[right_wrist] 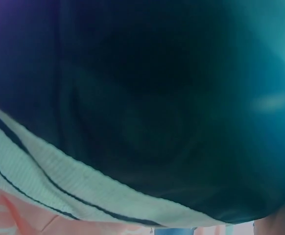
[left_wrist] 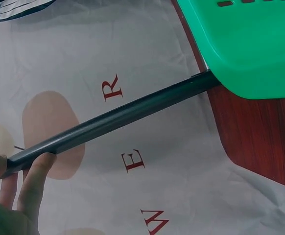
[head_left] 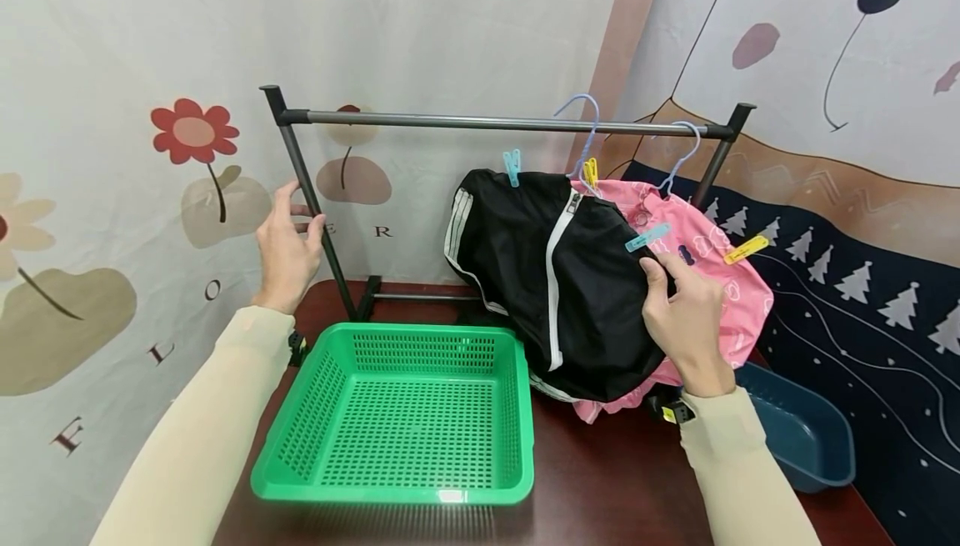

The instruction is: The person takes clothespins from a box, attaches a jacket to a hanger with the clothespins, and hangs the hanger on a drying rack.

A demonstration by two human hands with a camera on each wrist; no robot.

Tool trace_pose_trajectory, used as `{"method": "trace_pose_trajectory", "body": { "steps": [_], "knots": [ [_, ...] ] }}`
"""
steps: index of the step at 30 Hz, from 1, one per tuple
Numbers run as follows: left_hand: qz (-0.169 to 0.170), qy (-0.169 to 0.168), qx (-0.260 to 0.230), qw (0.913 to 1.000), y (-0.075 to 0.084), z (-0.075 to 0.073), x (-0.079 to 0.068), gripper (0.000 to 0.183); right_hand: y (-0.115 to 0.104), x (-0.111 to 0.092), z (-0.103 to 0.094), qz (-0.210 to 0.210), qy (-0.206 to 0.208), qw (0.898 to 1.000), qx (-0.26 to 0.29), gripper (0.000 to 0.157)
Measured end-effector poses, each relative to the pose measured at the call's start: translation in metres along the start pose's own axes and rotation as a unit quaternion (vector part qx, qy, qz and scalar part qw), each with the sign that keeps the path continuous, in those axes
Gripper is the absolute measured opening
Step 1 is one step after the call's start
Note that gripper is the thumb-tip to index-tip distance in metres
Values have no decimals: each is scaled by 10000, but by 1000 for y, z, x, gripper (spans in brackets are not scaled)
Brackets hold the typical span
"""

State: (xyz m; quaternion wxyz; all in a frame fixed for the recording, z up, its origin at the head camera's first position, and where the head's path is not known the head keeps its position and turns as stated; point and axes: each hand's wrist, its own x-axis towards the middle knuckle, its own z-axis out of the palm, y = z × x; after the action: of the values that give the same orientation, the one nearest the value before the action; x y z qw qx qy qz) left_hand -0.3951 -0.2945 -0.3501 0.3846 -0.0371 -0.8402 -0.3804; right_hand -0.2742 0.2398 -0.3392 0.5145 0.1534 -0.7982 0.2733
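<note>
A black jacket with a white zipper and striped sleeves hangs on a pale purple hanger from the clothes rack's bar. My right hand pinches the jacket's right side, just below a blue clothespin. Another blue clothespin sits on its left shoulder. In the right wrist view, the black fabric fills most of the picture. Over on the left, my left hand holds the rack's slanted post, its fingers around the tube in the left wrist view.
Behind the jacket hangs a pink patterned garment with yellow clothespins on its shoulders. A green perforated basket stands in front of the rack on the dark red table. A blue basin sits at the right edge.
</note>
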Motion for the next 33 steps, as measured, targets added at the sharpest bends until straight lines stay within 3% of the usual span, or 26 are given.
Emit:
{"method": "trace_pose_trajectory", "body": {
  "steps": [9,33],
  "knots": [
    [-31,-34,18,10000,-1,0,-1,64,4,2,4,-58,-196,9995,-221,27],
    [-109,-60,-19,9999,-1,-2,-1,64,12,-11,15,168,-455,9988,-30,18]
  ]
}}
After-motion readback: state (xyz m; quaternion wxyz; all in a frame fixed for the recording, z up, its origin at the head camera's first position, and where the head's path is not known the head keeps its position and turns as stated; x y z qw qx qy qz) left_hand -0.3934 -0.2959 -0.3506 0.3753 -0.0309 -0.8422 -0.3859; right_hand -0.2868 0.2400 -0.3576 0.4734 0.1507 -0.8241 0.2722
